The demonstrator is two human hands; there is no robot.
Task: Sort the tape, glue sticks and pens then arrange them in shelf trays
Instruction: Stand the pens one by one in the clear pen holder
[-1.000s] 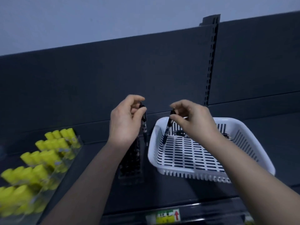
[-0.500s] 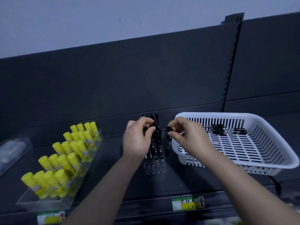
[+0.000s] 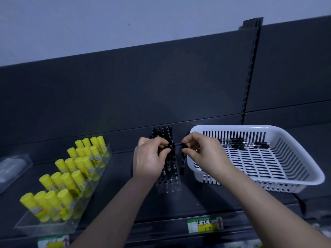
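A clear pen tray (image 3: 169,183) stands mid-shelf, filled with several upright black pens (image 3: 163,133). My left hand (image 3: 149,158) pinches one black pen over the tray's middle rows. My right hand (image 3: 204,153) pinches another black pen (image 3: 182,162) by its top, hanging upright just right of the tray. A white slotted basket (image 3: 286,178) to the right holds a few more pens (image 3: 245,144) at its back. Yellow glue sticks (image 3: 71,172) stand in rows in a clear tray (image 3: 53,227) on the left.
A clear tray (image 3: 12,169) with pale tape rolls sits at the far left edge. The dark shelf back panel (image 3: 161,86) rises behind everything. Price labels (image 3: 205,226) line the shelf's front lip. A black strap hangs below the basket's right corner.
The view has tilted down and shifted left. Both hands have lowered with their pens from above the basket's rim to the pen tray, the left one now among the standing pens.
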